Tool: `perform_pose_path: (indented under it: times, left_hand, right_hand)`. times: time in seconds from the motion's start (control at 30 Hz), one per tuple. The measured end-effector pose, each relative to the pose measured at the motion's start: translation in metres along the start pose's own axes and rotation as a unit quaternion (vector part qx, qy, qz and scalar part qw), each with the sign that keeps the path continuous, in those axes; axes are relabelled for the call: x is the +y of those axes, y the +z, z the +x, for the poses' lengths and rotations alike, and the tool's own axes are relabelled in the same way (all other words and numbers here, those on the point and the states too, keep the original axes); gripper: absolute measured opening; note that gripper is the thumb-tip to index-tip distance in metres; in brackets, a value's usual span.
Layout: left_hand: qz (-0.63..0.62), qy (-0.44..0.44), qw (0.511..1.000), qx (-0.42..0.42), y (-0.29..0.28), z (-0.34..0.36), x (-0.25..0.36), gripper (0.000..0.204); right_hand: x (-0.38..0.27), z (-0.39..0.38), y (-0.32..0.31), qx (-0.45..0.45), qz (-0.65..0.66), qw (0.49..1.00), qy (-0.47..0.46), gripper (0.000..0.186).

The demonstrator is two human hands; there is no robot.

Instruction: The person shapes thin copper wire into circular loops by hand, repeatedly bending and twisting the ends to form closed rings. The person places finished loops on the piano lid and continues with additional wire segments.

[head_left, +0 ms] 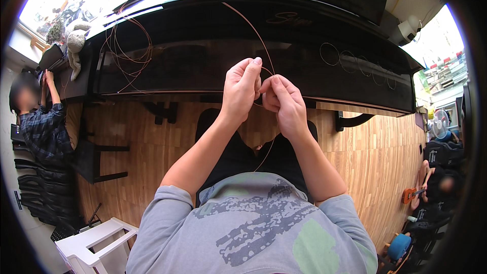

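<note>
A thin copper-coloured wire arcs up from my hands toward the back of a black piano, and its lower part hangs down past my lap. My left hand is closed in a pinch on the wire, thumb on top. Close beside it on the right, my right hand also pinches the wire between thumb and curled fingers. A small bend of wire shows between the two hands. The fingertips hide how the wire runs inside the grips.
Loose coils of similar wire lie on the piano's left, and several small wire rings on its right. A white stool stands lower left. One person sits at far left; another, at far right, is near a small orange guitar-like instrument.
</note>
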State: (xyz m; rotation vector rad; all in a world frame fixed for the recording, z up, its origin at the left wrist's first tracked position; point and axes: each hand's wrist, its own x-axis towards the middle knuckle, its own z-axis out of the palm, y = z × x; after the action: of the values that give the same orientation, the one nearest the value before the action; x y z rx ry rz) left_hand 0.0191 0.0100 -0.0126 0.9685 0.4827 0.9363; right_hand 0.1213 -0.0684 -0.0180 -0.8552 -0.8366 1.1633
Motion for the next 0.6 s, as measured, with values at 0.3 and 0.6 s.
perform_pose_path:
  times: [0.3, 0.6]
  left_hand:
    - [0.463, 0.195, 0.864, 0.038, -0.002, -0.028, 0.018, 0.027]
    - [0.582, 0.316, 0.724, -0.192, 0.011, -0.012, 0.050, 0.019]
  right_hand:
    - [-0.020, 0.003, -0.018, 0.087, -0.072, 0.991, -0.077, 0.036]
    - [-0.041, -0.005, -0.011, 0.034, -0.153, 0.987, -0.029, 0.032]
